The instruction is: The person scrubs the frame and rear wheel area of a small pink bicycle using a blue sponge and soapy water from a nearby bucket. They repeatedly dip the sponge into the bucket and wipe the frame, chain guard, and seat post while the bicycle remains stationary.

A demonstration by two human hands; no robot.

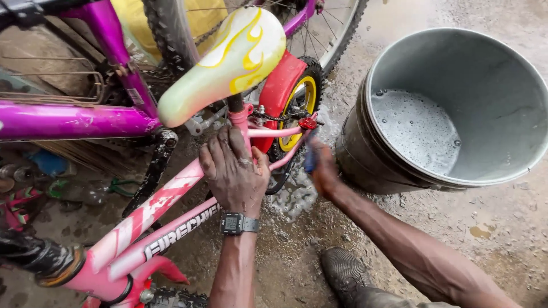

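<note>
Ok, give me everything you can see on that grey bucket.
The grey bucket is round, wide-mouthed and looks like scuffed plastic, with a rolled rim. It stands on the wet concrete ground, right of the small pink bike, and appears tipped slightly toward it. Shallow soapy water with bubbles covers its bottom; the inner walls are bare. No handle shows. The right hand works just beside its outer wall; contact cannot be told.

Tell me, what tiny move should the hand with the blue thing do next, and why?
Probably rub on along the pink bike's rear stays toward the small wheel. The right hand presses a blue scrubber there, suds lie below, and the left hand steadies the frame. The bucket of soapy water stands close.
</note>
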